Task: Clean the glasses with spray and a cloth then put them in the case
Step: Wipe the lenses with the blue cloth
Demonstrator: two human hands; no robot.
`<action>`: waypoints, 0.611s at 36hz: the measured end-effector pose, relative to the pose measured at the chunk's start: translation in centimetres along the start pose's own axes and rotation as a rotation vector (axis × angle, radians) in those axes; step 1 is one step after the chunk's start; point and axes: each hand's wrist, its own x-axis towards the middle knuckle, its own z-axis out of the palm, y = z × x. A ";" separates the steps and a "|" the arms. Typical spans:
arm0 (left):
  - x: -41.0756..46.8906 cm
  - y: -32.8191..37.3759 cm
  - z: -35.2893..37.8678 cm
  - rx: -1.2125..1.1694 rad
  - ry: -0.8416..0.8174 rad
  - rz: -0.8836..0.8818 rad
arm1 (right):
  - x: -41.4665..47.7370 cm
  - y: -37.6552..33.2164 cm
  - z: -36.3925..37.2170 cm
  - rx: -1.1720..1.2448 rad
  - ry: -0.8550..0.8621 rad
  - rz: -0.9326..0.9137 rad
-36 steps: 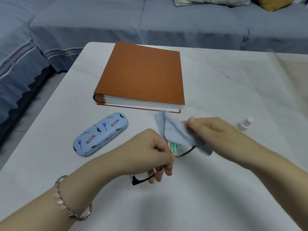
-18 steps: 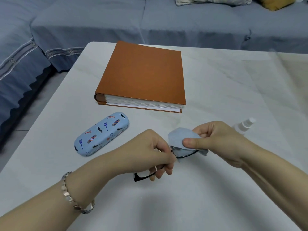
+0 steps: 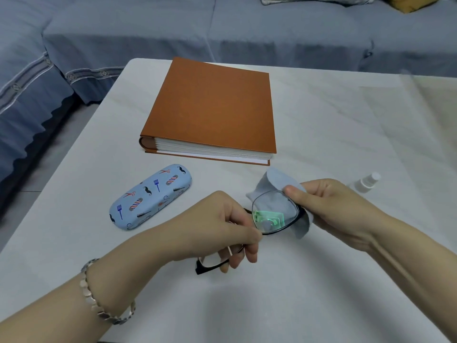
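My left hand grips black-framed glasses near the bridge, above the white table. One lens shows, with a green reflection; a temple tip sticks out below my fingers. My right hand pinches a pale blue cloth around that lens's right rim, so the cloth lies behind the lens. The closed light-blue case with a barber print lies to the left of my hands. A small white spray bottle lies on the table just right of my right hand.
A thick orange-brown album lies behind the case and my hands. A blue-grey sofa runs along the far and left sides of the table. A metal bracelet is on my left wrist.
The cloth first covered the lens from the front under my right hand. Now it is folded around the rim and the lens is exposed, turned more towards me.
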 end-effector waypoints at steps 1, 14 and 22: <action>0.1 0.0 0.0 0.000 0.001 0.000 | 0.0 0.0 -0.1 0.044 -0.034 0.011; 0.6 -0.1 0.3 -0.084 0.032 -0.021 | 0.6 -0.7 0.0 0.157 0.104 0.001; 0.6 -0.8 1.1 -0.189 0.316 0.063 | -1.3 0.6 -0.4 0.368 0.526 -0.187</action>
